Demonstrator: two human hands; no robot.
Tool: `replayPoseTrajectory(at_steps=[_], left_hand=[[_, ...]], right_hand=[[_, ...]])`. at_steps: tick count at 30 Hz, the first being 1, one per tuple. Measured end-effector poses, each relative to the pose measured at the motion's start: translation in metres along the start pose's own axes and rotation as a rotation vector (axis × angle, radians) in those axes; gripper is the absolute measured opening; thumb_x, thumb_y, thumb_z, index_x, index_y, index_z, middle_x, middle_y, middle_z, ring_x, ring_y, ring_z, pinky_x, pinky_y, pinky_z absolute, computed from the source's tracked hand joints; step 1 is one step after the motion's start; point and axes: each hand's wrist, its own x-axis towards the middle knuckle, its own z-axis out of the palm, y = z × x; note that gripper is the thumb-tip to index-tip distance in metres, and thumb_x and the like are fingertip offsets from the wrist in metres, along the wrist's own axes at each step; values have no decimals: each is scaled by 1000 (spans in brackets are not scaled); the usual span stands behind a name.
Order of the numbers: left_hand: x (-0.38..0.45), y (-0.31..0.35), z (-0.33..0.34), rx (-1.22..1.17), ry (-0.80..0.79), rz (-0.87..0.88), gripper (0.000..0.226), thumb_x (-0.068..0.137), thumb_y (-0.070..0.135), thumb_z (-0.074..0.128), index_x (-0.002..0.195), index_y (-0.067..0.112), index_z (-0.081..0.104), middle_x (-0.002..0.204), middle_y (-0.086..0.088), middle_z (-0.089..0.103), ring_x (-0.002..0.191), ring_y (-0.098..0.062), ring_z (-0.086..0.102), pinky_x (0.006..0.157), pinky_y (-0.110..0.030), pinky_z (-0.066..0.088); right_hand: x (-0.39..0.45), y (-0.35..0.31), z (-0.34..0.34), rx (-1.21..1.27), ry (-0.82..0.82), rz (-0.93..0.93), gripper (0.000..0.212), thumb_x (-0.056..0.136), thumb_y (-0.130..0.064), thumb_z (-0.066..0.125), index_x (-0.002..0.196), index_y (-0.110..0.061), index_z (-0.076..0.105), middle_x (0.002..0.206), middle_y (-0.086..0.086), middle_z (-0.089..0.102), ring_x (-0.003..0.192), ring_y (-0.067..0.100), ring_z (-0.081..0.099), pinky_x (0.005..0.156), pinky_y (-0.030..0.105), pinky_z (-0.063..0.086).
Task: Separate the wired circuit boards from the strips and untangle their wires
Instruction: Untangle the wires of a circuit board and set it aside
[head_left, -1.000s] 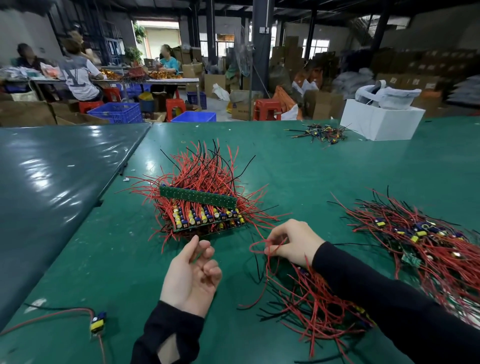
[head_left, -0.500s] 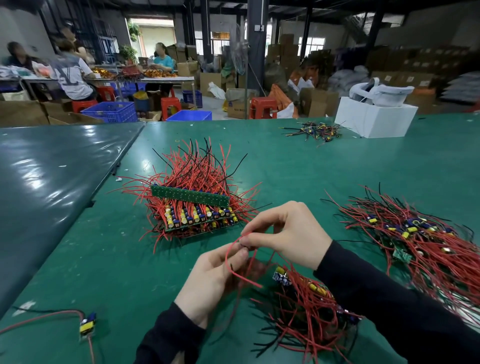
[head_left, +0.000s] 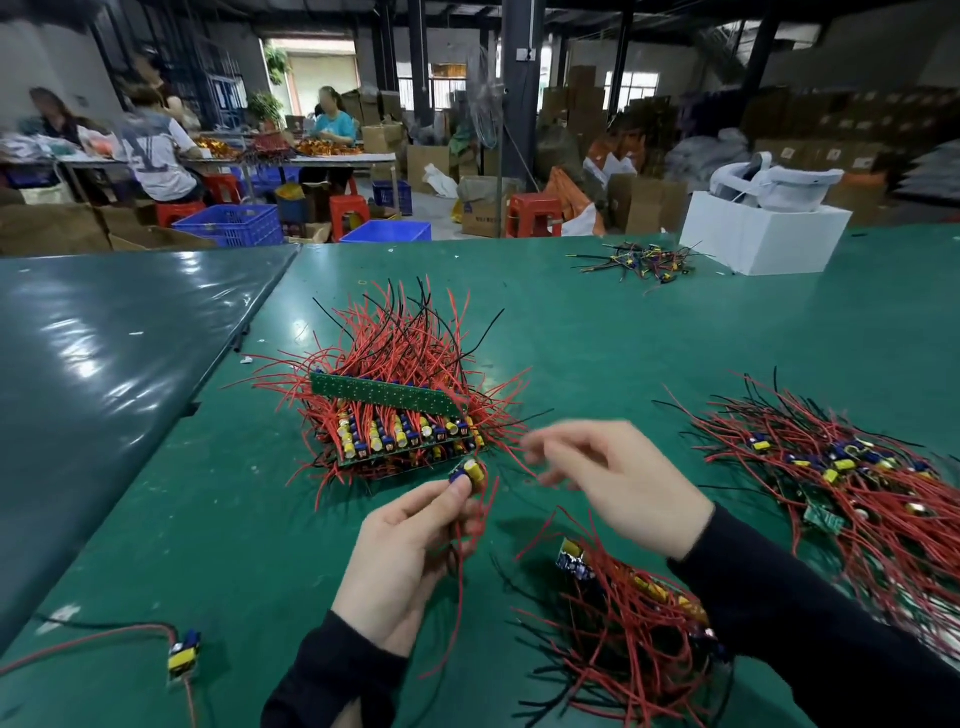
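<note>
Head view, the only one: your left hand (head_left: 410, 545) sits at about 6 o'clock, thumb and fingers pinched on one small wired board (head_left: 470, 475), held up off the green table (head_left: 597, 353) so its red wires (head_left: 467, 551) hang down past your palm. Judgement: you lift it so the leads drop free of the heap instead of dragging others along

Your right hand (head_left: 613, 483) hovers at 4 o'clock, just right of the held board, fingers loosely spread and motion-blurred. A thin red strand runs near the fingertips (head_left: 535, 452), but I cannot tell if you pinch it; it reads as holding nothing, probably mid-stroke combing a lead clear

The stack of unseparated strips (head_left: 395, 415) lies at the centre, just beyond the held board, green panel up and wires fanning out all round. Likely kept close so the next strip is within reach

Tangled bundle (head_left: 623, 613) lies at 5 o'clock under your right forearm, the working pile by the look of it. A bigger loose heap (head_left: 841, 483) sits at 3 o'clock, well apart, likely finished or waiting pieces, cannot tell which. One single board (head_left: 184, 657) with its leads rests at 8 o'clock, near the table edge. A small cluster (head_left: 644, 262) lies at 1 o'clock beside a white box (head_left: 763, 239)

Risk, as a guess: hanging leads snagging the bundle below
</note>
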Motion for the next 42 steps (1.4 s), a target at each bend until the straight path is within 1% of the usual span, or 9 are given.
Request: replayPoseTrajectory(at_steps=[4,10,14,18,20,24,27,35,42], left_hand=[[3,0,-3,-123,77,-57,27,69,22,65,88,5,73,67,-2,67,52,-8,59,45,-14,44],[2,0,-3,-174,19,-81,30,72,19,62,92,0,72,61,-1,58,47,-9,52,43,-14,43],[0,0,0,-152,-22,-76,32,71,14,61,97,-3,69,62,-3,57,48,-11,53,45,-16,46],[-1,-2,2,-90,-47,-47,29,69,10,63,93,-3,72,63,-7,61,51,-13,58,47,-18,48],[-2,-4,3,-25,-66,-21,26,66,10,65,88,-3,72,63,-9,62,51,-13,58,49,-19,49],[-4,-8,5,120,-103,1,17,66,10,69,79,1,75,64,-10,65,49,-12,56,48,-18,47],[-5,-9,5,222,-65,12,12,73,0,68,74,7,77,63,-15,68,46,-14,57,45,-19,47],[-5,-11,6,370,-38,95,12,79,5,69,68,5,75,54,-9,62,38,-13,48,37,-19,39],[-2,-15,2,672,22,330,14,79,11,72,65,11,72,47,4,53,44,-5,42,45,-16,32]], right_hand=[[-35,34,-2,-656,-315,41,68,77,-59,57,137,-35,38,125,-8,49,120,12,46,103,31,35],[-15,58,-11,-774,18,-14,33,87,-32,59,119,-37,54,111,-11,64,110,17,57,92,31,41],[15,65,-25,-902,47,110,58,88,-39,58,140,-27,35,128,-3,53,121,21,49,99,33,36],[18,32,-28,-486,358,-290,56,75,-13,66,129,-12,53,125,4,52,117,19,50,105,25,33],[9,11,-19,-263,279,-412,50,68,-13,64,118,-15,62,114,-3,59,106,8,56,97,15,38],[-7,0,14,8,-64,-260,37,71,-22,82,105,-22,69,96,-8,68,86,5,64,77,22,52],[-3,11,20,76,-22,-209,12,75,-13,79,87,-15,74,76,-3,71,69,0,61,69,16,48],[-3,33,24,496,-13,0,8,69,-13,77,75,-10,72,65,2,68,59,9,59,61,20,50],[-8,37,26,387,4,-17,9,72,-12,80,74,-14,71,74,19,69,64,18,58,68,49,51]])
